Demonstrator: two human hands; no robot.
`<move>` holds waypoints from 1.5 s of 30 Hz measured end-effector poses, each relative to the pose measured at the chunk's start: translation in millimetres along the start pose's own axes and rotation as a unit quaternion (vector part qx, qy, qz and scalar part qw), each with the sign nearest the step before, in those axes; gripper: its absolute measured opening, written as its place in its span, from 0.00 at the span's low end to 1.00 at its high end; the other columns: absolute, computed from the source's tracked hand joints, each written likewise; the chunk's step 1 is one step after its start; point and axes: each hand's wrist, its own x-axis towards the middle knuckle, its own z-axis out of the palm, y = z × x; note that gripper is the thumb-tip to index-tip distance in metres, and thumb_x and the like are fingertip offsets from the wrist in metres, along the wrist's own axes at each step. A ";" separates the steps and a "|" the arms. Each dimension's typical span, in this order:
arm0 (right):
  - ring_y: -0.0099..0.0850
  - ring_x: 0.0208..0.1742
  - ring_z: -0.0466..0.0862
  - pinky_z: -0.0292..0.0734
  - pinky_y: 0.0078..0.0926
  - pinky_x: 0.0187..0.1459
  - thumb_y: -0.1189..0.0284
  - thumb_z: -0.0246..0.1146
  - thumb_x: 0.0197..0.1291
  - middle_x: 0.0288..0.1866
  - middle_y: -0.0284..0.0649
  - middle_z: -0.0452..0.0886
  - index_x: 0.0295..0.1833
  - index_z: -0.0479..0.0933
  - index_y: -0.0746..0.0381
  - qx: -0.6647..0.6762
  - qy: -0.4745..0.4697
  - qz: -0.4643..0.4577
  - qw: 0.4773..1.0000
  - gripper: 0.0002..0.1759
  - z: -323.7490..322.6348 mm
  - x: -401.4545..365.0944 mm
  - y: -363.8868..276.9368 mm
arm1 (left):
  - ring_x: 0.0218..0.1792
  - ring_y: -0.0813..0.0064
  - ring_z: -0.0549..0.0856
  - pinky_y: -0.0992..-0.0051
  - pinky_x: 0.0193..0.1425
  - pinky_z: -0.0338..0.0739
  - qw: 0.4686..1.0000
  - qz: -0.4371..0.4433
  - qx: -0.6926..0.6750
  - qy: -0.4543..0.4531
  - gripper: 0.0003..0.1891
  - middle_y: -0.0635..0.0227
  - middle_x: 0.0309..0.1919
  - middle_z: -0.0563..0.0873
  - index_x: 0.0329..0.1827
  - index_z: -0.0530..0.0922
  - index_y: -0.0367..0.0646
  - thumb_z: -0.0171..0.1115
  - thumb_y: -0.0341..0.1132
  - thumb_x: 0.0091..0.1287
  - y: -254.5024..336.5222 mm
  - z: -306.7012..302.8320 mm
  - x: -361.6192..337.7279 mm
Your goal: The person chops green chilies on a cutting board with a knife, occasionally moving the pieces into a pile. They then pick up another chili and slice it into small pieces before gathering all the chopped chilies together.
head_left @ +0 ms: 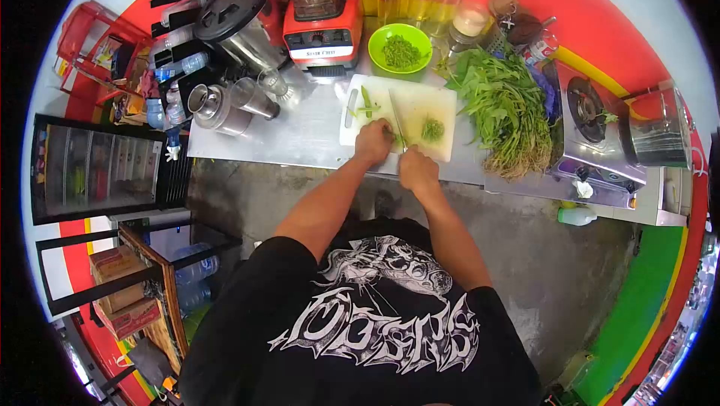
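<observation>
A white cutting board [441, 102] lies on the metal counter in front of me. My right hand [418, 169] is wrapped around the handle of a kitchen knife [396, 112], whose blade points away from me across the board. Just left of the blade, my left hand [374, 142] is closed with its fingers curled down on the board; whatever it pinches is mostly hidden. Green pieces of vegetable [367, 106] rest beyond my left hand. Right of the knife sits a small heap of chopped greens [433, 130].
A lime-green bowl [400, 48] of chopped greens stands behind the board. A large leafy bunch [504, 106] lies at the right, beside a gas stove [592, 109]. A red blender [322, 34] and metal cups [217, 106] occupy the left side of the counter.
</observation>
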 end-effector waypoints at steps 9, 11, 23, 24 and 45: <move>0.56 0.53 0.87 0.80 0.54 0.56 0.61 0.54 0.71 0.52 0.59 0.86 0.54 0.78 0.70 0.072 0.032 0.037 0.996 0.22 6.8 -2.7 -1.4 | 0.46 0.51 0.89 0.55 0.52 0.82 1.000 -0.008 0.005 -0.013 0.09 0.56 0.41 0.90 0.42 0.84 0.47 0.70 0.34 0.59 0.1 -3.3 6.2; 0.56 0.53 0.87 0.81 0.52 0.56 0.63 0.56 0.69 0.52 0.57 0.87 0.49 0.81 0.69 0.036 0.015 0.022 0.999 0.19 -3.5 3.9 0.6 | 0.47 0.52 0.89 0.56 0.52 0.82 1.000 -0.002 0.003 -0.010 0.09 0.57 0.41 0.90 0.42 0.84 0.47 0.70 0.34 0.60 -2.8 -1.6 7.4; 0.51 0.52 0.89 0.83 0.51 0.54 0.72 0.59 0.65 0.50 0.56 0.88 0.56 0.77 0.70 0.014 0.017 0.037 0.999 0.17 -4.7 -4.2 -5.6 | 0.38 0.56 0.88 0.61 0.46 0.82 0.999 0.032 -0.012 0.014 0.10 0.57 0.35 0.88 0.41 0.81 0.42 0.73 0.33 0.61 -4.3 -0.8 4.1; 0.51 0.52 0.89 0.83 0.50 0.53 0.72 0.59 0.65 0.49 0.56 0.88 0.55 0.78 0.69 -0.002 0.002 0.018 1.000 0.16 -12.1 -7.3 -8.2 | 0.38 0.56 0.88 0.61 0.46 0.82 0.999 0.030 -0.011 0.014 0.10 0.57 0.35 0.88 0.41 0.81 0.42 0.73 0.33 0.61 -6.6 0.7 3.5; 0.58 0.52 0.87 0.80 0.56 0.55 0.66 0.56 0.68 0.50 0.62 0.86 0.56 0.74 0.70 0.012 -0.005 0.006 1.000 0.19 -2.0 -9.4 -8.9 | 0.39 0.56 0.89 0.61 0.46 0.82 0.998 0.054 -0.004 0.040 0.09 0.58 0.36 0.89 0.42 0.81 0.42 0.70 0.31 0.60 -10.4 4.2 5.0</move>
